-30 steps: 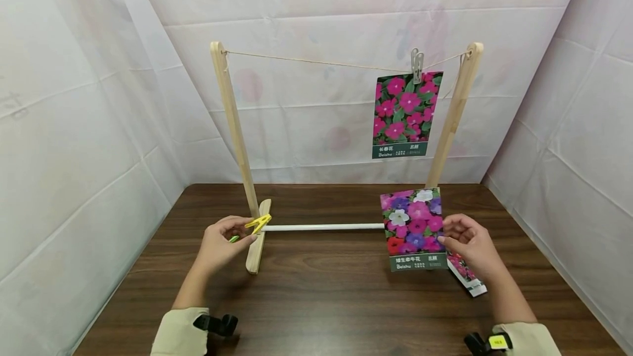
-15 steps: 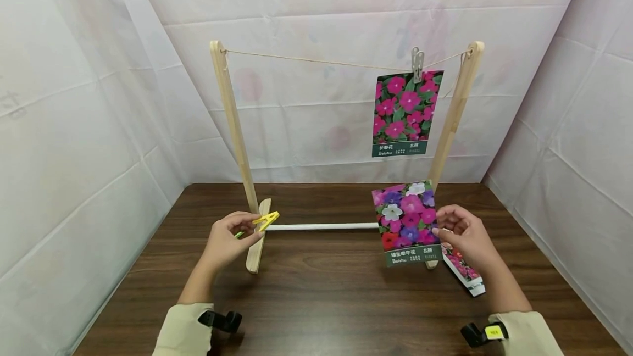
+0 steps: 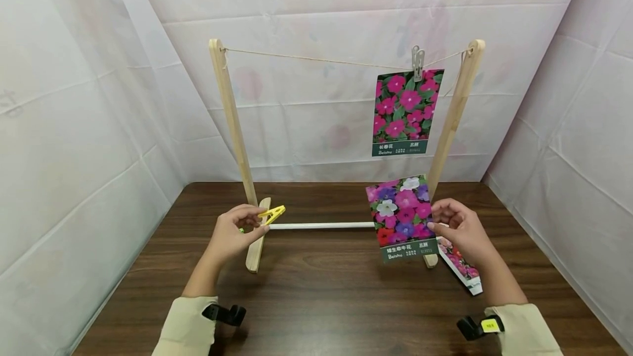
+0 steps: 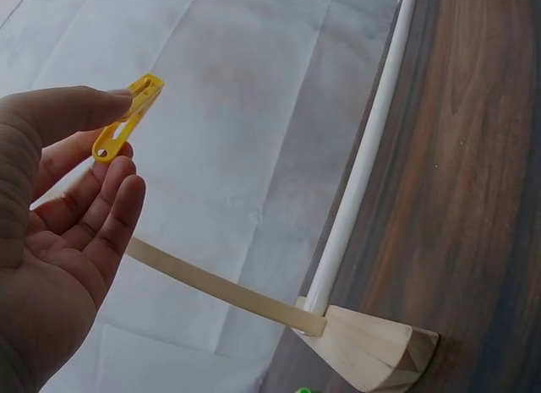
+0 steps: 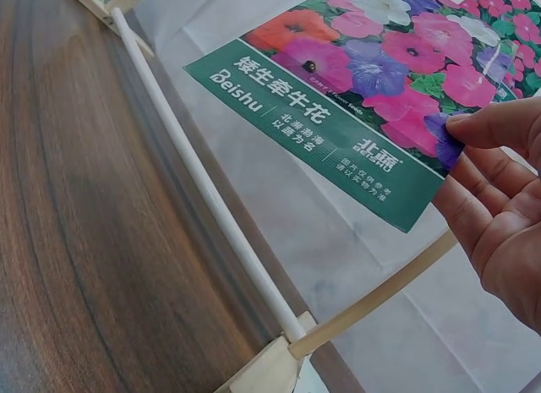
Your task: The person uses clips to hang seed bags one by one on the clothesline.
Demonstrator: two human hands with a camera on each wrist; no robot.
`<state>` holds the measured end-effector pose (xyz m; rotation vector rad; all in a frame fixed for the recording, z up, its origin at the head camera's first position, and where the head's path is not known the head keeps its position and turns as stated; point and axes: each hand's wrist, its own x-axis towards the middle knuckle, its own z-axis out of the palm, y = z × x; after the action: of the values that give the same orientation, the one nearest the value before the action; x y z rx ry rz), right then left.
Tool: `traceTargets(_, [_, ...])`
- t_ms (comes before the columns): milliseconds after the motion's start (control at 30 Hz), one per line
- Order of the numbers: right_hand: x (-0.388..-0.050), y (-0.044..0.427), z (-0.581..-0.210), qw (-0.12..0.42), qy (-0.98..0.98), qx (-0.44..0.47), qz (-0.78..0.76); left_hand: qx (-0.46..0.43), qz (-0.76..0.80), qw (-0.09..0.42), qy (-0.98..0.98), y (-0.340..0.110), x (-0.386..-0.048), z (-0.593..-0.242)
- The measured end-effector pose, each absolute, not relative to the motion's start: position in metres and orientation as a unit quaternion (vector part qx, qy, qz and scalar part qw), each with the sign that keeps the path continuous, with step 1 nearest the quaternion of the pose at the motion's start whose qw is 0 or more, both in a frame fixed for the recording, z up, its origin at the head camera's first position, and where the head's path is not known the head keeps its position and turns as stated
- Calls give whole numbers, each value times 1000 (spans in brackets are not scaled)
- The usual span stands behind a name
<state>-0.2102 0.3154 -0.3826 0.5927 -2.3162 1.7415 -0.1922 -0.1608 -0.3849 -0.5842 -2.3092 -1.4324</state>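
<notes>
The left hand (image 3: 236, 235) pinches a yellow clothespin (image 3: 273, 214) between thumb and fingers, beside the stand's left post; the left wrist view shows the yellow clothespin (image 4: 127, 118) too. A packet with pink, purple and white flowers (image 3: 403, 213) is held upright and slightly tilted by the right hand (image 3: 460, 229), which pinches its right edge. In the right wrist view the thumb lies on the front of this flower packet (image 5: 380, 80). Above it, a packet with magenta flowers (image 3: 404, 106) hangs from the string (image 3: 316, 60) by a grey clip (image 3: 418, 65).
Two wooden posts, left (image 3: 232, 120) and right (image 3: 455, 120), carry the string, joined low down by a white rod (image 3: 321, 226). Another flower packet (image 3: 460, 262) lies on the brown table (image 3: 316, 301) by the right hand. Something small and green (image 3: 242, 230) shows behind the left fingers.
The left hand has moved right and slightly up with the yellow clothespin. The right hand has shifted left and slightly up with its packet, which has tilted a little. The hanging packet stays in place.
</notes>
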Motion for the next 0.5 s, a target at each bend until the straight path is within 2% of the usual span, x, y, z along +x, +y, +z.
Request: traceTargets(500, [-218,307,-372,100,-792,207,565,-241,-507,186,-806,-151,-196,-371])
